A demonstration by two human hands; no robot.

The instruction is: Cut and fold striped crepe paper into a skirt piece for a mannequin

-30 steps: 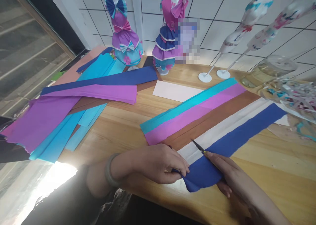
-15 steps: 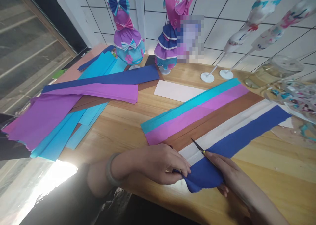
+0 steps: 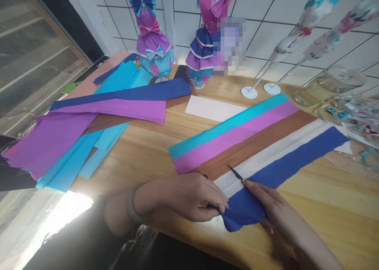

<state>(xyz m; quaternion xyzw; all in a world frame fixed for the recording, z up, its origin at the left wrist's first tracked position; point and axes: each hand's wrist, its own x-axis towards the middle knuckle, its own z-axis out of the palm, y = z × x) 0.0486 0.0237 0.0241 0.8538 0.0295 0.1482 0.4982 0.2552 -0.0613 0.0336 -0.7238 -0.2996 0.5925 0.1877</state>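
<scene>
- The left hand (image 3: pixel 197 197) has its fingers bent and pinching the near end of the blue strip (image 3: pixel 296 165), probably to steady that loose edge.
- The right hand (image 3: pixel 271 201) has its fingers closed around a pointed blade (image 3: pixel 235 173); its handle is hidden, so I cannot tell whether it is scissors. The tip points away from the left hand, over the strips, which seems a safe hold.
- The blue strip lies nearest the person on the worktop (image 3: pixel 142 151), its near end lifted and buckled, presumably by the pinch.
- Beyond it, white (image 3: pixel 274 150), brown (image 3: pixel 251 143), purple (image 3: pixel 237 135) and teal (image 3: pixel 231 124) strips lie side by side, perhaps so every color shows.
- A pile of strips (image 3: pixel 66 143) sits well apart to the left, likely leaving the hands room.
</scene>
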